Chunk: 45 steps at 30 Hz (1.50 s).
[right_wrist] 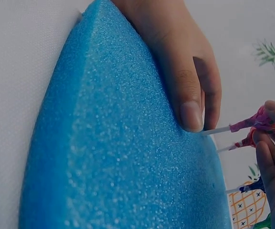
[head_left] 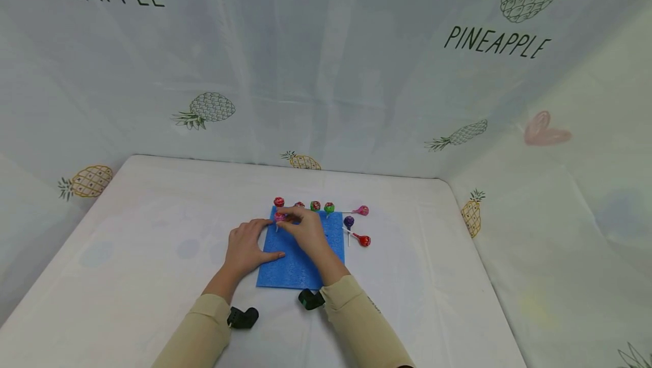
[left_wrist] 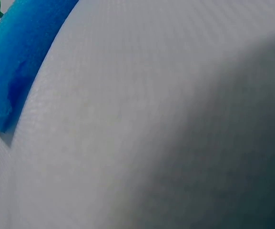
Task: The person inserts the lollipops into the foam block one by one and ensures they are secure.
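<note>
A thick blue foam board (head_left: 295, 266) lies flat on the table. My left hand (head_left: 247, 249) rests at its left edge, thumb stretched over the top face. My right hand (head_left: 308, 232) pinches a pink-wrapped lollipop (right_wrist: 256, 120) by its head, near the board's far left corner. In the right wrist view its white stick meets the foam close to the left thumb (right_wrist: 192, 117); how deep it sits cannot be told. A red lollipop (head_left: 278, 201) stands at the far left corner, with green-wrapped lollipops (head_left: 329, 207) farther along the far edge.
Right of the board are a pink lollipop (head_left: 361, 210), a purple lollipop (head_left: 348, 221) and a red lollipop (head_left: 363, 240). White cloth covers the table (head_left: 153, 255). A pineapple-print curtain (head_left: 326, 73) hangs behind it. Black wrist devices (head_left: 243, 318) sit by both sleeves.
</note>
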{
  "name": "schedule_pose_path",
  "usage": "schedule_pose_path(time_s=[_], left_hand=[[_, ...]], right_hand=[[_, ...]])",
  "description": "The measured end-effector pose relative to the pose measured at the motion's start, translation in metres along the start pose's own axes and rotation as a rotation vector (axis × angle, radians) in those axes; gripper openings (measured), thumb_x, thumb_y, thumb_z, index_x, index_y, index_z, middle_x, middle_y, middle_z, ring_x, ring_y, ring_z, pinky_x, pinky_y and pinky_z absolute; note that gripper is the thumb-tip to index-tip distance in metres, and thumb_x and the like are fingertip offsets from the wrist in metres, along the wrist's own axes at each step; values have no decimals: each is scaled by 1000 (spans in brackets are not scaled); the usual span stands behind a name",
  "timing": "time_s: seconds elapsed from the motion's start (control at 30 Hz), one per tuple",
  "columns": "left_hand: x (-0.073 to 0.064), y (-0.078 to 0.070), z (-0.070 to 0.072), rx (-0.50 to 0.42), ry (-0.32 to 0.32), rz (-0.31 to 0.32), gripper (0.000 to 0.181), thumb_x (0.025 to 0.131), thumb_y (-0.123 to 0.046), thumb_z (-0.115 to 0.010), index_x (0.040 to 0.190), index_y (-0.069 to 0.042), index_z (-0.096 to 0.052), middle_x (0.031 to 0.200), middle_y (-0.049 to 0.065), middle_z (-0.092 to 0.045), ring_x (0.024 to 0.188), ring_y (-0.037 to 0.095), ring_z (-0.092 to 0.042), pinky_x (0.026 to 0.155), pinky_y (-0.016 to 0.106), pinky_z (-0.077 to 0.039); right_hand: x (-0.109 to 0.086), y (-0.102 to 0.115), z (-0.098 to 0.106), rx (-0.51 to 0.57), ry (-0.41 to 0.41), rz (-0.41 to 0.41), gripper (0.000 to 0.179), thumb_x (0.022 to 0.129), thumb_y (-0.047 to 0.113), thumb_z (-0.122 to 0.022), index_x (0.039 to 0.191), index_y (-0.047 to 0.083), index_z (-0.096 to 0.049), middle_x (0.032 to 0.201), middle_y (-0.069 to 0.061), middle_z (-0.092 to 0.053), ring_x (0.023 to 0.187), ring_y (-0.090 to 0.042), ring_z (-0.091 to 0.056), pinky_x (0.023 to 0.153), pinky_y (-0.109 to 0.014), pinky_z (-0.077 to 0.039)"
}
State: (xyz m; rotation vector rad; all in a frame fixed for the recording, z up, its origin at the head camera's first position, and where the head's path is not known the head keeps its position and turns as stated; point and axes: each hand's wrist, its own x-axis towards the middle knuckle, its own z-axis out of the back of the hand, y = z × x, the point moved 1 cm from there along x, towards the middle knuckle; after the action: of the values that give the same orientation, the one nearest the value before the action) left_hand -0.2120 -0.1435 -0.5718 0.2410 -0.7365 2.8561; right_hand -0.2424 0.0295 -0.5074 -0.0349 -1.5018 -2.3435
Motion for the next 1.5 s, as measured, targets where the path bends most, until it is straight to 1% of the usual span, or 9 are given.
schedule_pose_path(time_s=[0.13,0.3,0.5,0.67,0.9,1.17,1.37,1.5], left_hand=[[0,0,0,-12,-5,-1,93,66,-70,-74,136,-13,-53,136,13,-53,123,36,-45,98,59,-30],[0,0,-1,-11,-8,1,94,66,-72,-74,136,-13,-53,136,13,-53,122,36,-45,98,58,-31],[0,1,-1,-5,-18,-4,93,65,-71,-74,135,-13,-54,134,13,-55,120,36,-47,97,58,-32],[0,1,-1,-3,-14,-2,93,66,-70,-74,135,-12,-53,134,13,-54,120,36,-46,97,58,-32],[0,-1,0,-14,-19,1,93,66,-70,-75,134,-11,-54,134,13,-54,120,36,-46,97,58,-31],[1,-1,0,-9,-22,-3,92,66,-68,-76,134,-11,-53,134,12,-54,120,36,-46,97,58,-31],[0,-2,0,-17,-18,-2,92,66,-70,-75,135,-12,-53,134,12,-54,120,35,-46,98,58,-31],[0,-1,0,-13,-20,-2,91,66,-69,-76,135,-12,-54,134,12,-54,120,35,-46,97,58,-31]], right_hand=[[0,-2,-2,-23,6,12,28,85,14,-76,113,10,-73,100,3,-71,85,-9,-64,72,-25,-52],[1,-4,-4,-53,16,16,26,85,15,-76,111,10,-74,100,3,-71,83,-7,-63,71,-23,-52],[1,-2,-5,-101,7,19,23,85,17,-77,108,14,-75,96,4,-69,76,-6,-58,64,-21,-49],[1,-2,-6,-150,-3,6,23,85,20,-78,107,16,-75,94,5,-68,73,-6,-55,58,-21,-47],[1,-3,-7,-197,2,-10,23,85,23,-77,107,18,-74,90,4,-68,69,-5,-54,55,-21,-44],[0,-2,-7,-193,-2,-7,24,86,23,-76,109,18,-74,91,6,-67,66,-5,-52,51,-21,-42],[-1,-7,-9,-161,-11,-27,25,86,24,-76,110,19,-74,87,4,-66,63,-6,-51,49,-21,-40],[-2,-6,-9,-169,-8,-4,26,86,23,-76,111,18,-74,88,3,-66,64,-6,-51,50,-21,-40]])
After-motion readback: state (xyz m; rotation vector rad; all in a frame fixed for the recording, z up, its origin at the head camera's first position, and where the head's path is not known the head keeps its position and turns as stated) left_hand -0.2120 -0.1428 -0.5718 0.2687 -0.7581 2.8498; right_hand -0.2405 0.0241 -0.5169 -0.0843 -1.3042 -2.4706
